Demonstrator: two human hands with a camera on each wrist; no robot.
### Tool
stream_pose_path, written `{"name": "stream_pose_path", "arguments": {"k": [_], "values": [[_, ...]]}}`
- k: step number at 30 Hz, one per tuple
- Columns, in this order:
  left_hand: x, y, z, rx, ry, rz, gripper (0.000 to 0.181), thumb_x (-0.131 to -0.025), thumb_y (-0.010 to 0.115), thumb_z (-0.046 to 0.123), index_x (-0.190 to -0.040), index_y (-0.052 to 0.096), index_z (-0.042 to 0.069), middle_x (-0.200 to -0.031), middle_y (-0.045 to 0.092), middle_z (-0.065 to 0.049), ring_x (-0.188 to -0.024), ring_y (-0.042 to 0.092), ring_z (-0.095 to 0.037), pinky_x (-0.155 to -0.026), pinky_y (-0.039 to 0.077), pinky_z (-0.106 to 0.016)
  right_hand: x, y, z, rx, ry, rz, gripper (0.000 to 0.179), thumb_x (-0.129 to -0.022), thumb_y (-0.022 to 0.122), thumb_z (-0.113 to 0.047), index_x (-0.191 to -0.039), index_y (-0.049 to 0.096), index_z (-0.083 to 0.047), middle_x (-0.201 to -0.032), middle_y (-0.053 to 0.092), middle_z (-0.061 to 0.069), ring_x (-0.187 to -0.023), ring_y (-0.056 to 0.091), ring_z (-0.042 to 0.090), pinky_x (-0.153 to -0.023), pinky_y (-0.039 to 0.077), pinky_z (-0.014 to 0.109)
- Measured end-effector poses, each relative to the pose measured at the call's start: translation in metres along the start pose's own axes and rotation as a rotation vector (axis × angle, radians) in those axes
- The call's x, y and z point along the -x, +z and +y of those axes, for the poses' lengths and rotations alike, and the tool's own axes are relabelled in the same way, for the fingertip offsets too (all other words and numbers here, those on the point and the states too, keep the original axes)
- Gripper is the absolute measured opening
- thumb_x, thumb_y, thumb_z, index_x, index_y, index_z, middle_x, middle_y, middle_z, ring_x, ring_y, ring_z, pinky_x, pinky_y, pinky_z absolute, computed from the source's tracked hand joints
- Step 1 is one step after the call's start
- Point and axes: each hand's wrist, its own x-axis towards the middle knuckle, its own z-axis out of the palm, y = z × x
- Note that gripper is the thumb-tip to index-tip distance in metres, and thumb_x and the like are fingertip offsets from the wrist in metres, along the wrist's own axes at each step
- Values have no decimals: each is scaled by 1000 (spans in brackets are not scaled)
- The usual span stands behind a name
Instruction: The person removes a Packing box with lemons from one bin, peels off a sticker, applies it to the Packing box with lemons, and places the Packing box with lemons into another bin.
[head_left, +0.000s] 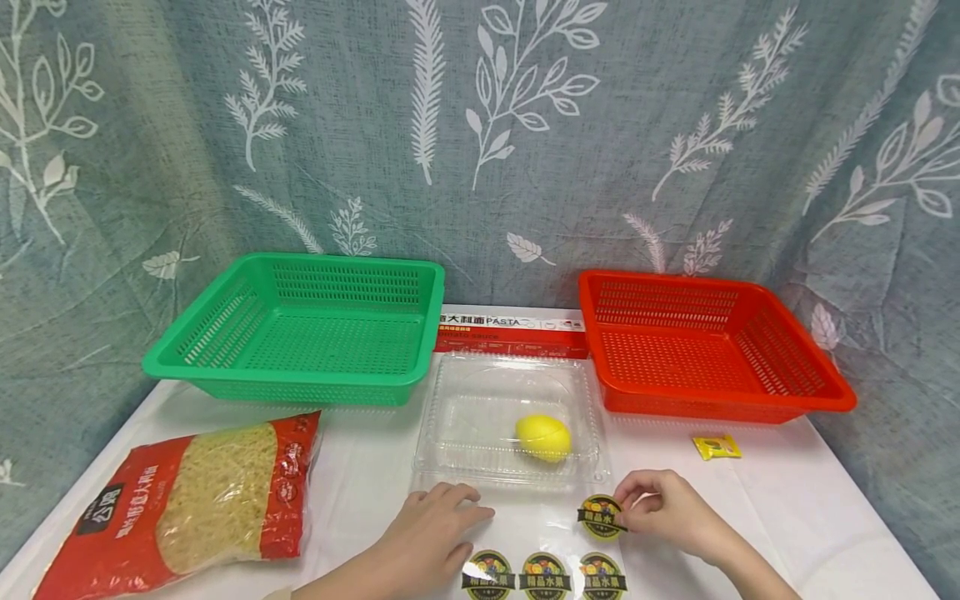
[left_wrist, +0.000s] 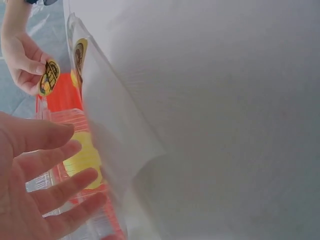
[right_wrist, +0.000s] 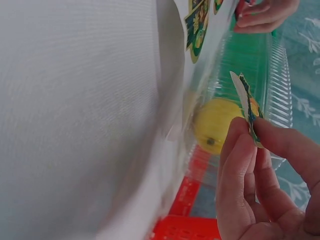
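Note:
My right hand (head_left: 667, 512) pinches a round black-and-gold fruit sticker (head_left: 600, 517) between thumb and fingertips. In the right wrist view the sticker (right_wrist: 245, 102) is seen nearly edge-on, with its pale back showing. A white sticker sheet (head_left: 536, 523) lies at the front of the table, bearing a row of three matching stickers (head_left: 545, 576). Over the sheet's left part is my left hand (head_left: 438, 529), its fingers spread and loosely bent, holding nothing. Just behind stands a clear plastic clamshell box (head_left: 480, 472) with a yellow lemon (head_left: 543, 437) inside, its lid down.
A green basket (head_left: 300, 392) stands at back left and a red basket (head_left: 705, 404) at back right. Between them lies a red-and-white pasta box (head_left: 510, 342). A bag of pasta (head_left: 217, 492) lies at left; a small yellow packet (head_left: 716, 447) lies at right.

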Motion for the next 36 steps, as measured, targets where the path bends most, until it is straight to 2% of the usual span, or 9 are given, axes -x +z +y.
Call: {"name": "stream_pose_path", "arguments": {"k": [7, 11, 15, 20, 24, 28, 31, 36], "values": [[1, -1, 2, 12, 36, 79, 30, -82, 65, 16, -112, 64, 16, -110, 56, 1, -101, 52, -19, -71, 43, -39, 1, 2, -3, -15, -44, 3, 12, -75, 66, 0, -86, 61, 3, -74, 60, 6, -60, 57, 6, -55, 50, 22], [0, -2, 3, 49, 51, 139, 27, -83, 65, 15, -109, 65, 16, -106, 59, 4, -96, 54, -16, -69, 44, -37, 1, 3, -6, -27, -91, 9, 11, -76, 62, 3, -87, 61, 4, -74, 62, 5, -62, 57, 5, -56, 50, 23], [-4, -4, 5, 103, 69, 178, 26, -83, 64, 14, -109, 64, 13, -104, 60, 4, -94, 56, -15, -72, 48, -36, -1, 6, -10, -43, -135, 29, 13, -76, 61, 4, -89, 61, 4, -75, 63, 3, -64, 60, 8, -57, 51, 25], [-11, -5, 8, 198, 63, 201, 27, -85, 62, 12, -112, 63, 10, -105, 61, 3, -97, 56, -16, -80, 48, -33, -4, 11, -18, -76, -121, 53, 18, -78, 67, -2, -93, 61, 6, -79, 62, 6, -66, 61, 10, -59, 52, 26], [-15, -5, 12, 275, 39, 236, 26, -85, 62, 12, -110, 62, 9, -104, 62, 3, -96, 57, -14, -81, 48, -31, -7, 15, -22, -101, -123, 63, 21, -78, 67, -2, -94, 61, 9, -81, 63, 11, -67, 61, 8, -60, 52, 27], [-20, -4, 15, 356, 37, 272, 22, -85, 62, 11, -107, 62, 9, -98, 64, 2, -89, 59, -11, -78, 49, -28, -8, 18, -26, -120, -148, 64, 20, -78, 66, -1, -94, 61, 10, -81, 64, 12, -67, 62, 8, -61, 52, 27], [-25, -5, 17, 419, 24, 273, 19, -86, 61, 11, -105, 59, 9, -92, 63, 4, -84, 59, -8, -73, 49, -26, -10, 21, -29, -146, -162, 55, 21, -78, 66, -1, -95, 60, 10, -81, 65, 13, -67, 62, 10, -61, 53, 27], [-31, -6, 19, 540, -14, 241, 16, -88, 60, 12, -103, 57, 10, -88, 62, 9, -81, 58, -3, -66, 49, -24, -13, 24, -34, -155, -175, 55, 22, -79, 66, -2, -96, 61, 10, -82, 66, 14, -67, 62, 11, -61, 52, 27]]}}
